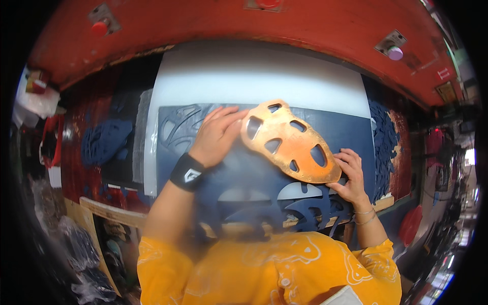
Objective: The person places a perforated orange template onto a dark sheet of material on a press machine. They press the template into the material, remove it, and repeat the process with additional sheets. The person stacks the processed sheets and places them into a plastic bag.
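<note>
A copper-orange cutting die (285,147), a rounded plate with several cut-out holes, lies at a slant over a dark blue sheet (351,132). My left hand (216,133), with a black wristband, holds its upper left edge with nearly straight fingers; the thumb is hidden. At the die's lower right end, my right hand (351,175) grips the tip between thumb and fingers. Whether the die rests flat or is slightly lifted, I cannot tell. Curved cut outlines (178,127) show in the sheet left of my left hand. Cut-out blue strips (305,213) hang along its near edge.
Under the sheet lies a white board (254,76). A red machine beam (213,23) with push buttons spans the far side. At left sits a pile of blue cut pieces (104,142); blue scraps (384,147) heap at right. A wooden rail (114,211) runs along the near edge.
</note>
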Demonstrator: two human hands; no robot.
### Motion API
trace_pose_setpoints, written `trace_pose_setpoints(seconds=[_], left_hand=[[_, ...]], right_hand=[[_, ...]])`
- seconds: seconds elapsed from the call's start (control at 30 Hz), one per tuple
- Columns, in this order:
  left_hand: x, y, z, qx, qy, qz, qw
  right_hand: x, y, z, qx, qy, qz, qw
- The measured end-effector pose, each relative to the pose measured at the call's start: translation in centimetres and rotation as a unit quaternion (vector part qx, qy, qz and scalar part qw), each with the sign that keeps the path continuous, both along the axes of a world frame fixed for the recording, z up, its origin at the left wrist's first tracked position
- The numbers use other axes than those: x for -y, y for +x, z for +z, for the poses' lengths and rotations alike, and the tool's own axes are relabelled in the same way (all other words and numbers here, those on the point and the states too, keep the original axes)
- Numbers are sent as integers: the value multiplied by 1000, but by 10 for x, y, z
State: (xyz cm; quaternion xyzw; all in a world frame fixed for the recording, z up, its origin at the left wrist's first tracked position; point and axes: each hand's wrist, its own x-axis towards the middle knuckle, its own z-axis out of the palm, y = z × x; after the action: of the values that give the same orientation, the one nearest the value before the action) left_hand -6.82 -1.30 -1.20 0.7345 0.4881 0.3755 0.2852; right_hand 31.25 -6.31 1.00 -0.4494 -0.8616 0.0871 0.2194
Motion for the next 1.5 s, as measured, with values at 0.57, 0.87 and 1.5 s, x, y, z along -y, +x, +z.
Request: trace_pose_setpoints(seconds=[0.57,0.87,1.5], left_hand=[[-142,119,40,-21,-67,-80,994],[-173,167,10,-69,-42,-22,996],[-163,158,22,-19,-112,-13,993]], right_hand=[[-92,80,20,-8,-81,-10,997],[-128,127,-12,-43,-101,-10,994],[-115,119,4,-67,-68,10,995]])
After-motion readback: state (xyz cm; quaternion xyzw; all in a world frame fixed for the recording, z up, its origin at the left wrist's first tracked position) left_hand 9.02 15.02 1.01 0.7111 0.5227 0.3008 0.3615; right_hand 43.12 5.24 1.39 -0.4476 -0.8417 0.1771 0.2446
